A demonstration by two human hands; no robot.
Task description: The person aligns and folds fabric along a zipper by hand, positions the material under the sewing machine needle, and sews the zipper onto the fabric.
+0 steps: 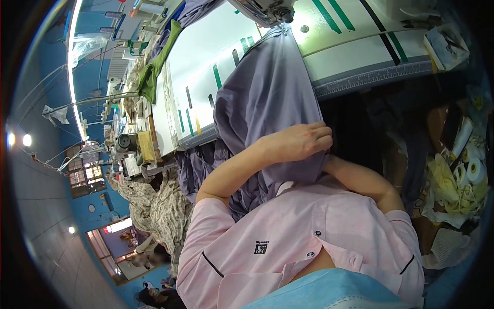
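A long piece of grey-purple fabric hangs from under the head of a sewing machine, over the table edge and down to my lap. My left hand lies across the fabric near its right edge, fingers curled and closed on the cloth there. My right forearm comes in from the right, and its hand is hidden behind the fabric and my left hand. More bunched purple fabric hangs below the table at the left.
The white machine table carries green and black tape strips and a ruler along its front edge. A small box of tools stands at its right end. Thread cones and yellow scraps lie lower right. Patterned cloth is heaped at left; other people appear behind.
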